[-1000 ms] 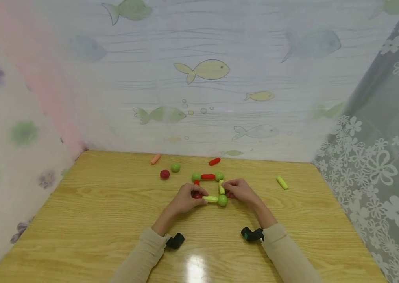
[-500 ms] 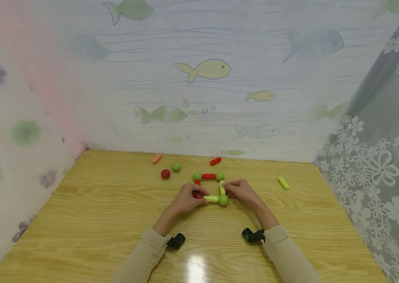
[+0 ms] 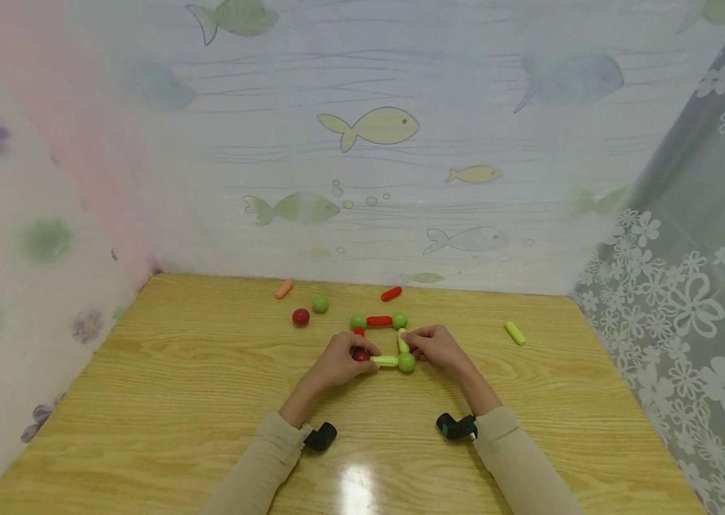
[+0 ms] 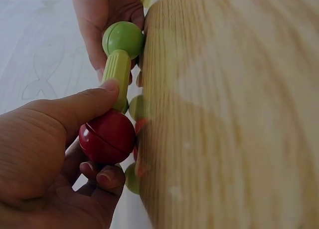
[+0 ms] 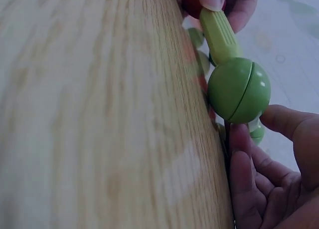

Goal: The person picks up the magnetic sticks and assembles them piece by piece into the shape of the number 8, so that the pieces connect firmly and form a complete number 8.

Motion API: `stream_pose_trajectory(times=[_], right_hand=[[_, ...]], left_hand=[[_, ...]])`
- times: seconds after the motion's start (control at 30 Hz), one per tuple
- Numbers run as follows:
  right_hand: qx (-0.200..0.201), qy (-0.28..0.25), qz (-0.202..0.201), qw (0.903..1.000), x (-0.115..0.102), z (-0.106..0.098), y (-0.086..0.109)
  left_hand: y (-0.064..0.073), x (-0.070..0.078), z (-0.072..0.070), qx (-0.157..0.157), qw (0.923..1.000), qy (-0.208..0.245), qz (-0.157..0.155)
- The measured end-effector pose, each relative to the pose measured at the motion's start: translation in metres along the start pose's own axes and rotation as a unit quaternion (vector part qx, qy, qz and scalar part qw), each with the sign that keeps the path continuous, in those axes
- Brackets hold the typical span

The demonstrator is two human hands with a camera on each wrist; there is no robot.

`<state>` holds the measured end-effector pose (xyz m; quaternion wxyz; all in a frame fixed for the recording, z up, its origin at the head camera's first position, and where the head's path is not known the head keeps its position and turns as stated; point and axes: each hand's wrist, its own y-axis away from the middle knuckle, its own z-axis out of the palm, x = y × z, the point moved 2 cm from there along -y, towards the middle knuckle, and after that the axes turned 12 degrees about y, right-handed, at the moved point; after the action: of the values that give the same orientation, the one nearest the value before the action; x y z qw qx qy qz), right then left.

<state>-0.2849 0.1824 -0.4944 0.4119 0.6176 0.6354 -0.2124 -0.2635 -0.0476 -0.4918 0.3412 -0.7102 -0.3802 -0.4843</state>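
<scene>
Head cam: L hand point(image 3: 339, 360) holds red ball point(image 3: 360, 355) & near yel. rod point(image 3: 385, 361) betw. thumb/fingers, R hand point(image 3: 437, 347) pinches side rod point(image 3: 402, 342).

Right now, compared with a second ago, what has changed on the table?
Nothing clearly moved, and nothing was taken up or let go. The left hand keeps its grip on the red ball, the right hand on a yellow stick. The loose balls and loose sticks lie as they were.

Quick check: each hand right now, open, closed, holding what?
Left hand: holding the red corner ball and one end of the near yellow stick.
Right hand: pinching the right-side yellow stick.
</scene>
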Motion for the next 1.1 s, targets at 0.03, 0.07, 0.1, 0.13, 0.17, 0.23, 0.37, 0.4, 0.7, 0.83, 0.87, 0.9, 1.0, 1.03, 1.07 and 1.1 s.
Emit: stream_pose_trajectory(times=[0.03, 0.07, 0.1, 0.13, 0.17, 0.23, 0.37, 0.4, 0.7, 0.83, 0.87, 0.9, 1.0, 1.03, 1.07, 1.1], right_hand=[[0.002, 0.000, 0.002, 1.0000, 0.000, 0.000, 0.000], [0.004, 0.000, 0.003, 1.0000, 0.000, -0.001, 0.000], [0.006, -0.001, 0.003, 1.0000, -0.001, -0.001, -0.001], [0.007, 0.001, 0.004, 1.0000, -0.001, -0.001, -0.001], [0.008, 0.002, 0.006, 1.0000, -0.001, 0.000, -0.001], [0.010, 0.002, 0.011, 0.9999, -0.001, -0.001, -0.002], [0.010, 0.005, 0.021, 0.9997, -0.001, -0.002, -0.003], [0.010, 0.005, 0.021, 0.9997, -0.001, -0.002, -0.003], [0.006, -0.003, 0.023, 0.9997, 0.000, -0.002, -0.004], [0.004, -0.004, 0.019, 0.9998, 0.000, -0.002, -0.004], [0.005, -0.004, 0.018, 0.9998, 0.001, -0.002, -0.004], [0.005, -0.004, 0.016, 0.9998, 0.001, -0.002, -0.005], [0.008, -0.006, 0.013, 0.9999, 0.002, -0.002, -0.005], [0.009, -0.007, 0.011, 0.9999, 0.002, -0.002, -0.005], [0.010, -0.008, 0.010, 0.9999, 0.003, -0.002, -0.005], [0.010, -0.010, 0.007, 0.9999, 0.003, -0.002, -0.005]], left_hand=[[0.000, 0.000, 0.000, -0.001, 1.0000, 0.002, -0.001], [-0.001, 0.000, -0.001, -0.002, 1.0000, 0.003, -0.001], [-0.002, 0.000, -0.001, -0.002, 1.0000, 0.005, -0.001], [-0.002, -0.001, -0.001, -0.003, 1.0000, 0.006, -0.002], [-0.002, -0.001, -0.002, -0.004, 1.0000, 0.006, -0.002], [-0.003, -0.002, -0.003, -0.006, 1.0000, 0.005, -0.001], [-0.004, -0.003, -0.004, -0.013, 0.9999, 0.004, 0.003], [-0.004, -0.003, -0.004, -0.015, 0.9999, 0.004, 0.005], [-0.005, -0.003, -0.006, -0.018, 0.9998, 0.003, 0.007], [-0.004, -0.004, -0.008, -0.018, 0.9998, 0.002, 0.012], [-0.003, -0.004, -0.009, -0.017, 0.9998, 0.002, 0.013], [-0.003, -0.005, -0.010, -0.014, 0.9998, 0.002, 0.015], [0.000, -0.005, -0.014, -0.008, 0.9998, 0.009, 0.015], [0.001, -0.004, -0.015, -0.007, 0.9998, 0.013, 0.014], [0.002, -0.004, -0.016, -0.008, 0.9998, 0.016, 0.013], [0.003, -0.004, -0.017, -0.008, 0.9997, 0.020, 0.016]])
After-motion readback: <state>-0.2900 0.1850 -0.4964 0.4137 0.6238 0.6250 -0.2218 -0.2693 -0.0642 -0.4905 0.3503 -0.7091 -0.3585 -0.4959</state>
